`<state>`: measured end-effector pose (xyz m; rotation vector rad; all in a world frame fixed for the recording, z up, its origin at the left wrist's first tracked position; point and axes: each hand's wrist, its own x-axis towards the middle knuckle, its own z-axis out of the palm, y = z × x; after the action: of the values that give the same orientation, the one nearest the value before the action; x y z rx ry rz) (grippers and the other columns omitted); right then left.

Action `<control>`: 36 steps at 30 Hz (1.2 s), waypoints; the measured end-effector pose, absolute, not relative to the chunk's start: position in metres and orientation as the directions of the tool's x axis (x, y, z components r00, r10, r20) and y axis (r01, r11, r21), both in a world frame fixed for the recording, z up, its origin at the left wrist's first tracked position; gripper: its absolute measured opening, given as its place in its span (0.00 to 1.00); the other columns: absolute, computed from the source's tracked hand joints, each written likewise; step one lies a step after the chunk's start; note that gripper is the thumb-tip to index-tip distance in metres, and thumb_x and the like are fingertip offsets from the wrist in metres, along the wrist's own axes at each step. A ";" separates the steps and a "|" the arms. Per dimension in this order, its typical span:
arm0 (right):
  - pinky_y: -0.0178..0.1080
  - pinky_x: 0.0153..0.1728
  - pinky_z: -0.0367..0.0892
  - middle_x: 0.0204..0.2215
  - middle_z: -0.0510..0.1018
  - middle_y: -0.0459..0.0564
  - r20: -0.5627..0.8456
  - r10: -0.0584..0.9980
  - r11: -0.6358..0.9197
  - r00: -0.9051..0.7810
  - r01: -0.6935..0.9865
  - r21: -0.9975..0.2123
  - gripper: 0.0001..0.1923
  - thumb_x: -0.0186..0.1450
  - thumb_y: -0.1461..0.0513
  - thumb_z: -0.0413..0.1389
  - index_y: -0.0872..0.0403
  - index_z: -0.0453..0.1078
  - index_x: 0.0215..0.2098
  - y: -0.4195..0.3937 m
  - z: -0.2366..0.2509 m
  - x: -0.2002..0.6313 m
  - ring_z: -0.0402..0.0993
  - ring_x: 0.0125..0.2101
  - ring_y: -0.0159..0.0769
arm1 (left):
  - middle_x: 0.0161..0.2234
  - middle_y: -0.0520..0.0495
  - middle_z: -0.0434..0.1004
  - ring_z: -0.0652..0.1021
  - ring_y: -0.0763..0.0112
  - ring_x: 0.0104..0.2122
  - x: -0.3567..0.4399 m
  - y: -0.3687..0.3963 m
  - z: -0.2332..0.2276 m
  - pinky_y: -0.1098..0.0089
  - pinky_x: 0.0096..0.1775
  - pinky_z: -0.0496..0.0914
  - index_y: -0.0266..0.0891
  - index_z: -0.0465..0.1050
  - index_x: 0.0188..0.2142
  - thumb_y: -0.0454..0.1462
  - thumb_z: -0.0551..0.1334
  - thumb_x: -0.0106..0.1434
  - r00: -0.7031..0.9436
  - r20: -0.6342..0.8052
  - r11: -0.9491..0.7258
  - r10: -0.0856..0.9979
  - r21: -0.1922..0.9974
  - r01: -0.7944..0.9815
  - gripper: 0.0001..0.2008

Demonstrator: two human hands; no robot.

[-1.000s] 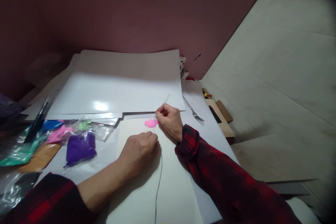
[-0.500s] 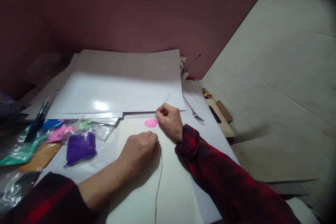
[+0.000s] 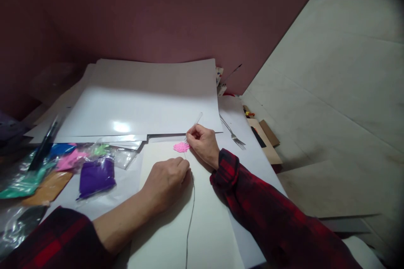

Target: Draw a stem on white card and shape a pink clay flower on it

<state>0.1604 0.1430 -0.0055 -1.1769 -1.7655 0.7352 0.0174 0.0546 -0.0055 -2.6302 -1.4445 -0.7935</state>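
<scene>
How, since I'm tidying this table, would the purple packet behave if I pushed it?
The purple packet would probably slide rather than roll, since it lies flat and looks squarish. Its shiny plastic wrapping might make it a little slippery to grip.

Packets (image 3: 97, 178) crowd the left; lower right paper (image 3: 214, 235) lies open.

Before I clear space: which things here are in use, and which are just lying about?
In use: slim tool in the right hand; pink piece; cream sheet under the left hand.

Apparently just lying about: metal fork; purple packet; large white sheets.
</scene>
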 end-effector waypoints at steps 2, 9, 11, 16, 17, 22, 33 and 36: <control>0.32 0.25 0.62 0.20 0.71 0.43 0.337 0.924 0.381 -0.178 0.420 -0.824 0.04 0.59 0.65 0.53 0.55 0.68 0.25 0.143 -0.005 0.160 0.64 0.20 0.27 | 0.18 0.51 0.65 0.62 0.73 0.18 0.018 0.055 -0.007 0.67 0.22 0.51 0.38 0.64 0.20 0.29 0.53 0.59 0.434 0.453 -0.566 0.779 0.207 0.798 0.12; 0.32 0.23 0.61 0.19 0.70 0.42 0.345 0.927 0.375 -0.147 0.377 -0.847 0.03 0.58 0.65 0.54 0.55 0.67 0.25 0.143 -0.005 0.160 0.64 0.19 0.27 | 0.17 0.51 0.64 0.61 0.73 0.18 0.017 0.056 -0.008 0.68 0.22 0.51 0.38 0.64 0.20 0.29 0.52 0.59 0.434 0.466 -0.576 0.771 0.217 0.788 0.12; 0.32 0.23 0.61 0.19 0.71 0.42 0.344 0.925 0.381 -0.163 0.391 -0.838 0.04 0.58 0.65 0.54 0.55 0.67 0.25 0.143 -0.006 0.160 0.64 0.20 0.27 | 0.17 0.51 0.65 0.61 0.73 0.18 0.018 0.056 -0.007 0.68 0.22 0.51 0.38 0.64 0.20 0.29 0.52 0.59 0.437 0.466 -0.578 0.770 0.219 0.786 0.12; 0.32 0.25 0.62 0.21 0.73 0.43 0.355 0.920 0.391 -0.164 0.395 -0.831 0.04 0.59 0.66 0.53 0.55 0.68 0.25 0.144 -0.006 0.161 0.66 0.21 0.27 | 0.17 0.51 0.65 0.61 0.73 0.18 0.018 0.055 -0.007 0.68 0.22 0.51 0.38 0.64 0.20 0.29 0.53 0.59 0.429 0.469 -0.572 0.772 0.219 0.791 0.12; 0.32 0.25 0.63 0.21 0.73 0.43 0.357 0.921 0.389 -0.154 0.387 -0.836 0.04 0.58 0.66 0.53 0.55 0.68 0.25 0.145 -0.006 0.161 0.66 0.21 0.27 | 0.17 0.51 0.65 0.61 0.73 0.18 0.017 0.055 -0.007 0.68 0.22 0.51 0.38 0.64 0.20 0.29 0.53 0.59 0.428 0.468 -0.571 0.773 0.219 0.792 0.12; 0.32 0.24 0.61 0.20 0.71 0.42 0.346 0.924 0.383 -0.163 0.386 -0.839 0.04 0.58 0.65 0.54 0.55 0.68 0.26 0.144 -0.007 0.161 0.65 0.20 0.27 | 0.17 0.51 0.64 0.60 0.74 0.18 0.017 0.056 -0.007 0.67 0.22 0.50 0.38 0.64 0.19 0.29 0.52 0.59 0.427 0.476 -0.573 0.769 0.219 0.789 0.12; 0.32 0.25 0.62 0.20 0.71 0.42 0.358 0.916 0.400 -0.181 0.339 -0.852 0.04 0.60 0.65 0.54 0.55 0.68 0.27 0.143 -0.007 0.160 0.65 0.21 0.27 | 0.17 0.51 0.64 0.61 0.73 0.18 0.017 0.055 -0.007 0.67 0.22 0.51 0.38 0.63 0.20 0.29 0.53 0.59 0.424 0.462 -0.566 0.779 0.229 0.792 0.12; 0.32 0.25 0.62 0.20 0.71 0.42 0.339 0.917 0.394 -0.209 0.350 -0.850 0.04 0.60 0.64 0.54 0.55 0.68 0.27 0.142 -0.007 0.159 0.66 0.21 0.28 | 0.17 0.51 0.64 0.61 0.73 0.18 0.018 0.056 -0.008 0.67 0.22 0.51 0.38 0.63 0.20 0.29 0.53 0.59 0.419 0.466 -0.564 0.780 0.230 0.793 0.12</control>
<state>0.1595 0.1423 -0.0069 -1.1104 -1.7573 0.7959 0.0179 0.0557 -0.0076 -2.6250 -1.4548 -0.8395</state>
